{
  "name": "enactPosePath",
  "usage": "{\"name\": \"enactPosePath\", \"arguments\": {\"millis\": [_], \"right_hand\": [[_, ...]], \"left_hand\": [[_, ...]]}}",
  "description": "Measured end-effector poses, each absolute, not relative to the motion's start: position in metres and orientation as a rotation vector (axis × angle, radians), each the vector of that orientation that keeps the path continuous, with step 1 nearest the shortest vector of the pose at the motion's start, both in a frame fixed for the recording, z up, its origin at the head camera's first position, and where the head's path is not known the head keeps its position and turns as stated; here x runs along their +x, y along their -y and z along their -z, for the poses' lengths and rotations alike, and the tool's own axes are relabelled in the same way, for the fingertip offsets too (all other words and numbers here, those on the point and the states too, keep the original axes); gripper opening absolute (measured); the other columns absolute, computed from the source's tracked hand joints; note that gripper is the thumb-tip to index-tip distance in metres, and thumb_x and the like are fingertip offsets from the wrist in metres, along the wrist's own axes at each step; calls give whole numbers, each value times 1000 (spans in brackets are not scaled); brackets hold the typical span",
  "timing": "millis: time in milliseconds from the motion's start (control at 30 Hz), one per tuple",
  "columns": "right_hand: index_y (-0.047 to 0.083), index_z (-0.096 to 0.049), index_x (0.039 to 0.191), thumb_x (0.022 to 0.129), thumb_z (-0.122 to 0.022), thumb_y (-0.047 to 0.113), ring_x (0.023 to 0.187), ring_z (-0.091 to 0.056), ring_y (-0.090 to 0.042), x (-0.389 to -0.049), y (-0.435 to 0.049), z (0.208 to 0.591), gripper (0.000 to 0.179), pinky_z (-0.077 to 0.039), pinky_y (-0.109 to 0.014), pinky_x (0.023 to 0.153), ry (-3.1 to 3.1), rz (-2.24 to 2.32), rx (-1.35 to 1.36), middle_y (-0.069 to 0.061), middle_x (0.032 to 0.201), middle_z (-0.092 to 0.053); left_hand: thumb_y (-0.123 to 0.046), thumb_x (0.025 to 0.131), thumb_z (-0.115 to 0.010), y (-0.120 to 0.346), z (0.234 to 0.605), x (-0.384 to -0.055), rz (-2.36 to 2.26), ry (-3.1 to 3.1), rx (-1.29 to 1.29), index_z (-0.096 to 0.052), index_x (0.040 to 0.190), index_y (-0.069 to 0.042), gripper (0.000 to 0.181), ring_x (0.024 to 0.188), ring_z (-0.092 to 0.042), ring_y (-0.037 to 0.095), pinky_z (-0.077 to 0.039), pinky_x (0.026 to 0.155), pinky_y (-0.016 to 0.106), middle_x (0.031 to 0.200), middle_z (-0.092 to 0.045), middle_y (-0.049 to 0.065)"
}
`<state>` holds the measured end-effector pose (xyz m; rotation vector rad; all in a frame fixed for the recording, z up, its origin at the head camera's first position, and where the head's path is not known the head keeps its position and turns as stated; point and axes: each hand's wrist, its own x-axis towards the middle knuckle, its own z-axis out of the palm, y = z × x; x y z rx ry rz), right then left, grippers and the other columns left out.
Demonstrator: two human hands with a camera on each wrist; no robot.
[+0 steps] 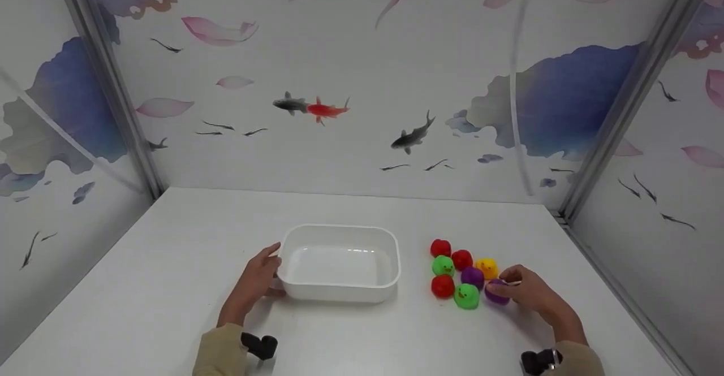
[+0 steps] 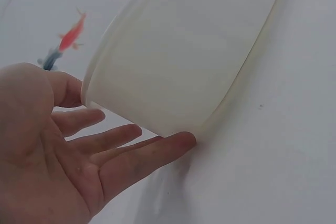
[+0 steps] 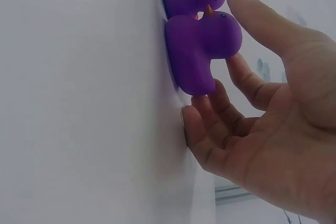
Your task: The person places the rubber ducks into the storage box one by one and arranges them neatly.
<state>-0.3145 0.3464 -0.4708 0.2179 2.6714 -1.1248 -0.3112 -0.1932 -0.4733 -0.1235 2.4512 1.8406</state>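
My left hand [image 1: 258, 277] is at the left end of a white plastic basin [image 1: 339, 295]. In the left wrist view its fingers [image 2: 149, 161] spread along the end wall, and the thumb reaches the rim. Over at the right, my right hand [image 1: 534, 294] surrounds a purple toy duck [image 3: 194, 51] that sits on the table. Its fingers [image 3: 202, 135] bend loosely at one side, while the thumb stretches past the head with a gap showing. A second purple duck [image 1: 472, 277] stands close beside it.
Packed near the purple ducks are two green ducks [image 1: 466, 296], a yellow duck [image 1: 487, 268] and several red toys [image 1: 443, 286]. The white table [image 1: 339, 345] is bounded by printed panels [image 1: 362, 161] at the back and sides. Dark wrist cameras [image 1: 260, 345] sit on both sleeves.
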Motion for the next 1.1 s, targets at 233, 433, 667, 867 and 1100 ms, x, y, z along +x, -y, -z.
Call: {"name": "enactPosePath", "arguments": {"millis": [233, 433, 667, 867, 1100], "right_hand": [[2, -56, 119, 81, -77, 58, 102, -54, -27, -314, -348, 472, 70, -54, -39, 90, -2679, 1111, 213, -22, 125, -55], [2, -57, 121, 81, -75, 61, 102, -55, -26, -315, -350, 472, 74, -55, -41, 92, -2678, 1069, 217, -21, 124, -57], [2, -58, 119, 83, -75, 59, 103, -56, -26, -314, -349, 463, 69, -56, -40, 89, -2692, 1107, 187, -26, 130, -54], [-1, -55, 120, 86, -72, 56, 105, -59, -28, -311, -343, 448, 68, -60, -40, 89, -2713, 1169, 160, -30, 135, -50], [-1, -55, 123, 87, -71, 55, 108, -62, -27, -306, -326, 431, 68, -61, -41, 89, -2769, 1212, 103, -24, 128, -57]], "left_hand": [[-23, 107, -39, 193, 473, -311, -1865, -2417, -120, -29, 158, -10, 54, 129, -55, 45, -64, 83, 43, 147, -49, 28], [-22, 106, -41, 191, 473, -314, -1883, -2415, -127, -33, 156, -10, 52, 121, -62, 37, -64, 82, 43, 142, -55, 25], [-24, 107, -41, 190, 476, -314, -1876, -2415, -133, -33, 157, -12, 52, 123, -61, 36, -64, 82, 42, 140, -56, 23], [-24, 107, -39, 191, 477, -315, -1858, -2425, -166, -33, 157, -13, 52, 123, -60, 35, -64, 81, 41, 139, -56, 22], [-23, 107, -39, 194, 477, -313, -1865, -2415, -151, -31, 158, -12, 53, 124, -59, 37, -64, 82, 42, 141, -55, 24]]}}
